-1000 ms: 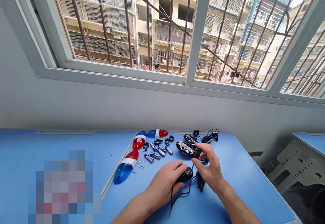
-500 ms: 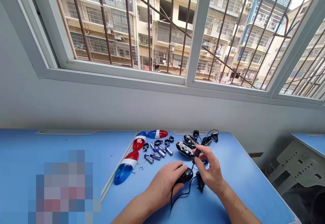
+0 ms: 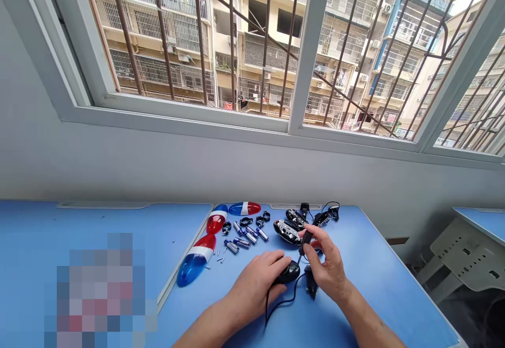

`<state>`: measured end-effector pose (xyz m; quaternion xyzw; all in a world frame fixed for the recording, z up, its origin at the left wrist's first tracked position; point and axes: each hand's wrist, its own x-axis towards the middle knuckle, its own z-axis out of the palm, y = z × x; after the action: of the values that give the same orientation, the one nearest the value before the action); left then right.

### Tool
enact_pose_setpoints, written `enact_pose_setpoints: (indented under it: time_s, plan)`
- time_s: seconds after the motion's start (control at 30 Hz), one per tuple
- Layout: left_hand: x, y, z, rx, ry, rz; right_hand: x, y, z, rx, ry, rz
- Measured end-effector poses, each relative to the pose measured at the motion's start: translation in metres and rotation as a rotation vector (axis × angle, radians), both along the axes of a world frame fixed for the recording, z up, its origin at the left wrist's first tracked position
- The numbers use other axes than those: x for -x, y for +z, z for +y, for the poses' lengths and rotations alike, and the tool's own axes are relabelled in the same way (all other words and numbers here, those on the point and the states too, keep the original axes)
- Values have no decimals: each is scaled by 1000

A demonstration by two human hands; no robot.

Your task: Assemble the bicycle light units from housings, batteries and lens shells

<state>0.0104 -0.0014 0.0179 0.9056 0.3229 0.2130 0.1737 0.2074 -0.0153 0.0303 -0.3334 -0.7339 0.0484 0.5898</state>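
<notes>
My left hand [image 3: 262, 274] is closed around a black rounded plastic housing [image 3: 291, 273] on the blue desk; its fingers cover much of it. A small black rectangular piece [image 3: 306, 238] is pinched between the thumb and fingers of my right hand [image 3: 325, 258], just above and to the right of the housing. From it a thin black cable runs down toward the housing. Another length of black cable [image 3: 284, 303] loops across the desk beneath my hands. Below my right hand lies a second black piece [image 3: 311, 283] with a cable, apart from my fingers.
Black housings with silvery insides [image 3: 287, 231] and cabled parts [image 3: 333, 212] lie behind my hands. To the left are several batteries [image 3: 250, 236], black ring clamps [image 3: 246, 222], screws [image 3: 221, 259] and red-white-blue covers [image 3: 196, 260]. A wall [image 3: 236, 164] and barred window stand behind the desk.
</notes>
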Motion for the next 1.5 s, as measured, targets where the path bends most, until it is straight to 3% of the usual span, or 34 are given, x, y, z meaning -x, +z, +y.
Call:
enact_pose_setpoints:
  time_s: [0.37,0.67,0.97,1.5]
  plan:
    - [1,1,-2,-24,-1,-5,-1,-1,4,40,-89,33]
    - [-1,-12,5,-30,5,-25,0,-2,1,34,-41,17]
    - [1,3,-2,-9,-7,-4,-1,1,3,4,-84,17]
    - [-2,7,-4,13,13,68,-2,-2,3,20,-51,-4]
